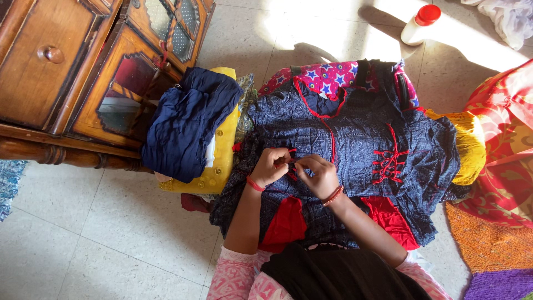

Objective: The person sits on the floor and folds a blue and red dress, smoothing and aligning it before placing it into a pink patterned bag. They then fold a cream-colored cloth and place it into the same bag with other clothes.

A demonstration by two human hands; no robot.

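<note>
One dark blue tunic (355, 139) with red trim, spread flat on the floor. Left hand (270, 166) and right hand (317, 175) both pinch its red loop fastenings (290, 164). Beside it: one folded navy cloth (186, 122) on one yellow garment (222, 161), wooden cabinet (72, 72), one red-capped bottle (420, 23).
</note>
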